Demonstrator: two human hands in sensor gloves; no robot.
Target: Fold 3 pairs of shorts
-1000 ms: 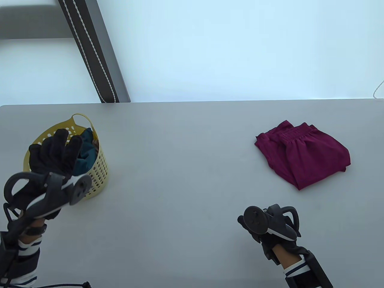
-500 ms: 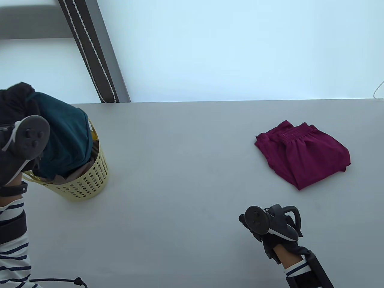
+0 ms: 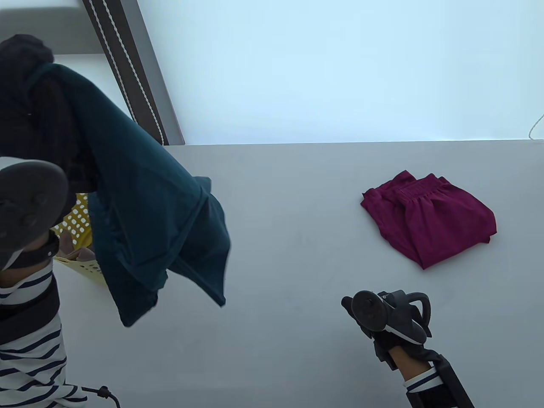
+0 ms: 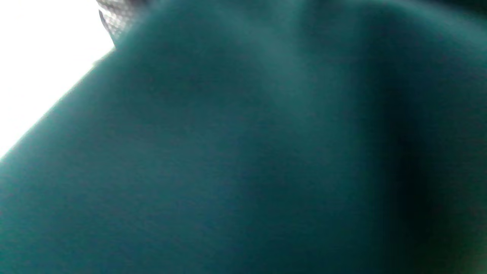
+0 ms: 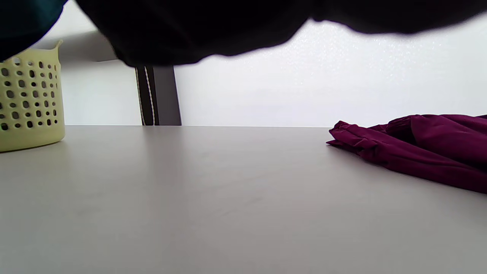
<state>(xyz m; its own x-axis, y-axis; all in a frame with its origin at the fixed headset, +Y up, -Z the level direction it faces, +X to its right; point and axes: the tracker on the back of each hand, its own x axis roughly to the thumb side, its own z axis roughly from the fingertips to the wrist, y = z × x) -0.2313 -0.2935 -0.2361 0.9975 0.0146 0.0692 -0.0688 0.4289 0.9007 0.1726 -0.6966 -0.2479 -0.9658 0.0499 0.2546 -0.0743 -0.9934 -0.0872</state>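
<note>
One pair of dark red fabric shorts (image 3: 429, 216) lies folded on the right side of the grey counter (image 3: 289, 238), so I judge one pair finished. The left hand (image 3: 25, 55) grasps a dark teal fabric pair of shorts (image 3: 148, 212), hanging in the air above the yellow perforated plastic basket (image 5: 28, 102), not yet folded. More cloth is in the basket. The right hand (image 3: 382, 327) rests near the counter's front edge; its fingers are hidden.

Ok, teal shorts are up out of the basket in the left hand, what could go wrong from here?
1. The teal shorts hang bunched from the left hand, so they may land twisted and need spreading.
2. Their hem dangles beside the yellow basket; a sideways swing could snag or tip it.
3. The right hand rests low on the table and holds nothing; a one-handed laydown risks creases. Keep clear of the folded maroon shorts.
</note>
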